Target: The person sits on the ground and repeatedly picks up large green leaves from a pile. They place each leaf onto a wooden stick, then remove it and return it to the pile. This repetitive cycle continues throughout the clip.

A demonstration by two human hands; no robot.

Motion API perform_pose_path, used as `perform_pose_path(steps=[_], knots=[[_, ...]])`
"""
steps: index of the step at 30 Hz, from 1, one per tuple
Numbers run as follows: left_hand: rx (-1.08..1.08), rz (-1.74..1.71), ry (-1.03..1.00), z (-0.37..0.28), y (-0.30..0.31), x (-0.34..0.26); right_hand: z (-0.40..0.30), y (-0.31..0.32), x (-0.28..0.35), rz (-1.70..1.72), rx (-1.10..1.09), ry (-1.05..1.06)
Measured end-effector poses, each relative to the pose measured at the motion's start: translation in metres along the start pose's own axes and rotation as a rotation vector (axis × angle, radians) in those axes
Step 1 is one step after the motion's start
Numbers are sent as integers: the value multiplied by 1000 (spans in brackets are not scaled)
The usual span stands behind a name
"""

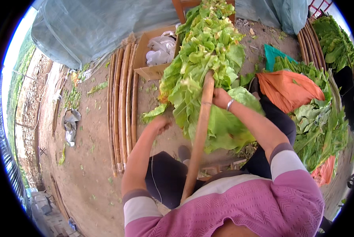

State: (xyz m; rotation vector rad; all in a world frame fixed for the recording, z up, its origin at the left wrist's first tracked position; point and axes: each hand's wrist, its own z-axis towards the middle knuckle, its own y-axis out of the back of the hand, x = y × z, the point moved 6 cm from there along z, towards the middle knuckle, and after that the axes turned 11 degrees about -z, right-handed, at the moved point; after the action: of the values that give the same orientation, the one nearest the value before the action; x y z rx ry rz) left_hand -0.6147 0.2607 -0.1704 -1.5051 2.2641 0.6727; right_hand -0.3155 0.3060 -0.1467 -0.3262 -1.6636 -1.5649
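Note:
A wooden or bamboo pole (203, 118) runs from near my chest away from me, tilted across the middle of the view. Large green leaves, seemingly tobacco (206, 44), are bunched thickly along its far part. My right hand (221, 97), with a silvery bracelet at the wrist, grips leaves close against the pole; its fingertips are hidden. Broad loose-hanging leaves (230, 133) spread beneath my right forearm. Left of the pole, my left hand (163, 124) is in the air with curled, blurred fingers; whether it pinches a thread is unclear. A thin white string (154, 177) trails over my left thigh.
Several poles (122, 103) lie left on the dirt floor, beside a cardboard box (153, 71) holding white plastic bags. Leaf piles (319, 127) and an orange sack (289, 89) are at right. A wooden support (180, 11) stands beneath the far leaves. Another person (347, 91) is at far right.

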Motion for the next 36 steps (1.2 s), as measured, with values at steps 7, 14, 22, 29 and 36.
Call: perform_pose_path(steps=[7,14,22,29,36], knots=[[442,-629,-559,-91,-81,-266,-9,9,11,17,-250,-83],[-201,624,-1171,-136,-312,-241,14,-2,3,824,-487,-614],[-513,360,-1024,-160,-245,-142,-51,35,39,373,-257,-191],[-783,843,-1211,-236,-236,-101,-297,208,-159,296,-1078,-962],[-438,312,-1277,-273,-293,-71,-469,211,-260,-484,-912,-1787]])
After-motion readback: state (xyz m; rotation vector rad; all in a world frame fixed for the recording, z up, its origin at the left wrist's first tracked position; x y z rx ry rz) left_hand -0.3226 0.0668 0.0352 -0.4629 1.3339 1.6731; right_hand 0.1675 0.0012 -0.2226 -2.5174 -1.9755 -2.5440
